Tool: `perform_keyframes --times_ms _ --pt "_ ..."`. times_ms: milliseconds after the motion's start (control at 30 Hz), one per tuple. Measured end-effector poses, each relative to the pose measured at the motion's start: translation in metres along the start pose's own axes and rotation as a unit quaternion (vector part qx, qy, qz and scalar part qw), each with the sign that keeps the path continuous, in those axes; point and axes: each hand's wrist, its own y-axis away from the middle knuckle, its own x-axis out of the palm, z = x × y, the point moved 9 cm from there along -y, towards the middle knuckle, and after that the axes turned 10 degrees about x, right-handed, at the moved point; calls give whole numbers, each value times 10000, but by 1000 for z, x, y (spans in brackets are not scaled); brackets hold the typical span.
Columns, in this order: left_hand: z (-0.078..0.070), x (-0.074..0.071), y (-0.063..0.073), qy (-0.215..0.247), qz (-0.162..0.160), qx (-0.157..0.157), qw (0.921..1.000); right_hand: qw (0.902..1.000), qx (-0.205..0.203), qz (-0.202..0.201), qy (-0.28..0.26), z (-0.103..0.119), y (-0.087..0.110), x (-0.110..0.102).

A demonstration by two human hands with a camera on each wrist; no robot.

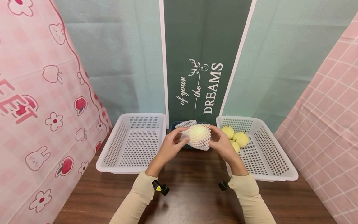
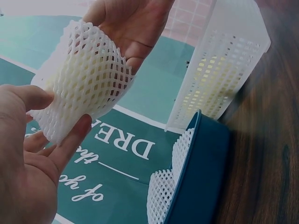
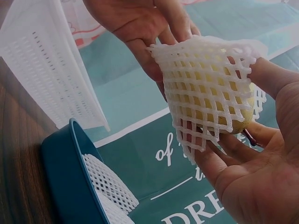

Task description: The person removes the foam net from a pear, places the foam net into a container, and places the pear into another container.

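Observation:
A pale yellow pear [image 3: 242,125] sits inside a white foam net sleeve [image 1: 197,144], held up over a blue bin [image 2: 205,172]. My left hand [image 1: 171,144] grips the sleeve's left end, thumb on the near side and fingers beneath. On the other side my right hand [image 1: 223,147] holds the right end between thumb and fingers. In the right wrist view the pear's dark stem [image 3: 249,137] sticks out of the sleeve at the right hand. More foam net sleeves [image 3: 110,182] lie in the bin, partly hidden by the hands in the head view.
To the right stands a white perforated basket [image 1: 279,158] with three bare pears [image 1: 241,139] in its left part. Another white basket [image 1: 126,169] stands at left. Both rest on a dark wooden table [image 1: 190,186], with a printed cloth [image 1: 134,62] hanging behind.

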Motion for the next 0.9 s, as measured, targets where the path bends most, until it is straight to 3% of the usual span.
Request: perform_keyframes --times_ms 600,900 --pt "-5 -11 -4 -208 -673 546 9960 9999 77 -112 -85 -1 -1 -2" --pt "-5 -14 -3 -547 -795 743 9926 9998 21 -146 -111 -2 -1 -2"
